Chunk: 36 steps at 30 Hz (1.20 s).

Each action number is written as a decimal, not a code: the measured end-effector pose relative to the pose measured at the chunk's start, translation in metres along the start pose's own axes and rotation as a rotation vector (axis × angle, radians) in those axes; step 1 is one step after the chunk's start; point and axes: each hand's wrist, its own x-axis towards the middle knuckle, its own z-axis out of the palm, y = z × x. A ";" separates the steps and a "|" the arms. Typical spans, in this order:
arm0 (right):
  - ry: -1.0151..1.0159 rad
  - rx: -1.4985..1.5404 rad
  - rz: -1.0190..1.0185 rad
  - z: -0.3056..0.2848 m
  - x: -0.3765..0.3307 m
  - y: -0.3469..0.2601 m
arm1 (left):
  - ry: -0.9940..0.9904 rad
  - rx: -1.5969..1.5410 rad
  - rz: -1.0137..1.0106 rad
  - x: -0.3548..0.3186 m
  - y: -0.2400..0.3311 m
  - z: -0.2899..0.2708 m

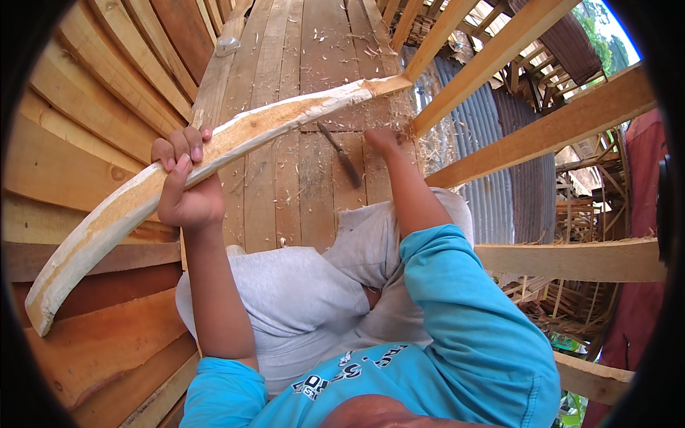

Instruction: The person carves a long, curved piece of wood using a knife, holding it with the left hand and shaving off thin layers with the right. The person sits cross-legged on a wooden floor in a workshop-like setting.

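Curved timber piece spans from near left to far centre, clamped mid-length in left hand. Right hand planted on plank deck beside chisel-like tool; grip indeterminate. Recommended: steady far end against beam before cutting.

Turquoise short-sleeved shirt, sleeves ending well above each hand, around upper arm. Forearms bare from sleeve hem down to hand. Left sleeve shows only as small cuff at lower edge; right sleeve fuller, soft folds, stitched hem. Dark-and-white printed lettering across shirt chest, partly creased. Light grey shorts, loose, wrinkled cloth, below both forearms. No gloves, watch or rings visible on left hand; right hand mostly turned away.
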 end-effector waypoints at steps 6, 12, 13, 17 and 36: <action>0.268 0.317 -0.138 0.008 0.003 -0.008 | 0.001 -0.013 -0.001 0.000 -0.001 0.002; 0.262 0.006 -0.151 0.004 -0.005 -0.010 | -0.015 -0.042 -0.017 0.001 -0.004 0.004; 0.354 -0.115 -0.237 0.006 -0.012 -0.017 | -0.021 -0.041 -0.017 0.001 -0.005 0.004; -0.224 -0.473 -0.276 -0.008 -0.056 -0.058 | 0.004 -0.011 -0.009 -0.001 0.001 -0.001; 0.267 -0.062 -0.540 0.016 -0.037 -0.024 | -0.009 -0.013 -0.007 0.000 -0.001 0.002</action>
